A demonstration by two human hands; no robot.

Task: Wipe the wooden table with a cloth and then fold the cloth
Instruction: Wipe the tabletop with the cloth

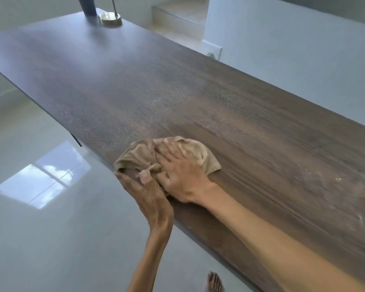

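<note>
Item: crumpled tan cloth [167, 155] at the near long edge of the dark brown wooden table [177, 91].

The right hand [181, 175] lay flat and spread upon the cloth, pressing rather than gripping. The left hand [144, 192] stood cupped against that edge just beside the cloth, grasping nothing. White dusty smears [337, 179] lay well rightward of the cloth, along the table's length; the right hand seemed better placed.

Looks like a home, sparse room: long wooden table [177, 98] on glossy grey floor tiles [40, 228], brass lamp base [110, 18] at table's far end, steps [177, 15] beyond it, bare foot [214, 283] beside table.
</note>
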